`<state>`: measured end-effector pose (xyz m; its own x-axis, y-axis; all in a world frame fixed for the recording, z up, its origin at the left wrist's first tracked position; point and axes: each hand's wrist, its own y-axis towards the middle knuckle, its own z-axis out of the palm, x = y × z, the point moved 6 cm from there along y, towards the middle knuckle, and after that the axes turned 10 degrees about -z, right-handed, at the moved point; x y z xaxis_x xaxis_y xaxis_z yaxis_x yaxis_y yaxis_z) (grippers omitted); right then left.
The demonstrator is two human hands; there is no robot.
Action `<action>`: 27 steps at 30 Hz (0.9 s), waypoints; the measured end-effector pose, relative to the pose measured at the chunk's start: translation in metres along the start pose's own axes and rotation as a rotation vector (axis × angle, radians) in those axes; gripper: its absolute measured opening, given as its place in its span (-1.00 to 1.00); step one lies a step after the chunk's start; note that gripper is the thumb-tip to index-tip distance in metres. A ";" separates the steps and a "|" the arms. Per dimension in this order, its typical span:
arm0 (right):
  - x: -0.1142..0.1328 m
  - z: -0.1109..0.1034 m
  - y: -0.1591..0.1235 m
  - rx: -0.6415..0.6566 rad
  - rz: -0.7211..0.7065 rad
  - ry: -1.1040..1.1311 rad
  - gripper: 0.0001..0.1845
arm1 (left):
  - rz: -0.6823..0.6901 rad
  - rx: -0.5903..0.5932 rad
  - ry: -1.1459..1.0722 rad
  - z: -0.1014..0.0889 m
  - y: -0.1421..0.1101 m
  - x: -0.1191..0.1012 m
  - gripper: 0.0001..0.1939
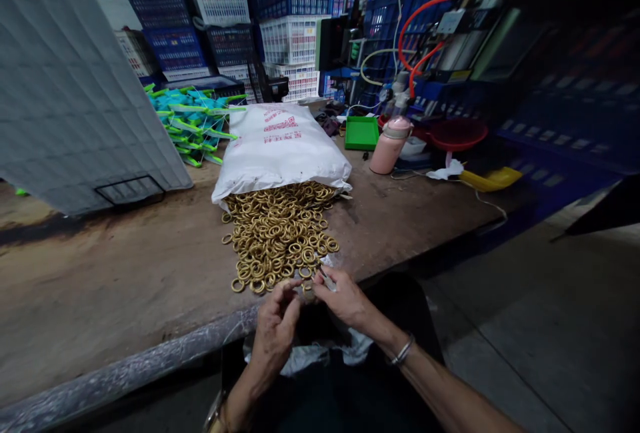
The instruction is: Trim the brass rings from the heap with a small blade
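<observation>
Numerous gold-coloured rings [273,233] spill from the mouth of a white sack [283,146] onto the worktable. At the near edge of this pile, my right hand [345,296] is closed around a small pointed metal tool [327,278], likely a small knife, with its tip toward the rings. Just to its left is my left hand [277,323], thumb and index finger apart, with nothing visible between them. Its index fingertip is close to the nearest rings; whether it touches one I cannot tell.
A grey-white corrugated panel [85,86] stands at the left, beside green and teal pieces [193,123]. Behind the sack are a green tray [362,133], a pink bottle [390,146] and a red bowl [457,134]. Stacked crates [293,40] fill the back.
</observation>
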<state>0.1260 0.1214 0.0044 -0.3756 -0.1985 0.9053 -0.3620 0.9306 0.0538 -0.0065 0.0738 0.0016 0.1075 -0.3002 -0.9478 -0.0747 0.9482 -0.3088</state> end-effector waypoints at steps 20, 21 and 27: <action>0.015 0.013 -0.007 0.049 0.060 0.157 -0.81 | 0.192 -0.031 0.250 -0.001 -0.005 -0.011 -0.88; 0.013 0.013 -0.006 0.045 0.067 0.153 -0.82 | 0.183 -0.016 0.252 0.000 -0.005 -0.011 -0.88; 0.010 0.013 -0.004 -0.001 0.052 0.105 -0.80 | 0.050 0.036 0.151 0.006 -0.007 -0.008 -0.80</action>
<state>0.1122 0.1117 0.0076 -0.3023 -0.1162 0.9461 -0.3436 0.9391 0.0055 -0.0006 0.0699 0.0124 -0.0461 -0.2623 -0.9639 -0.0398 0.9646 -0.2606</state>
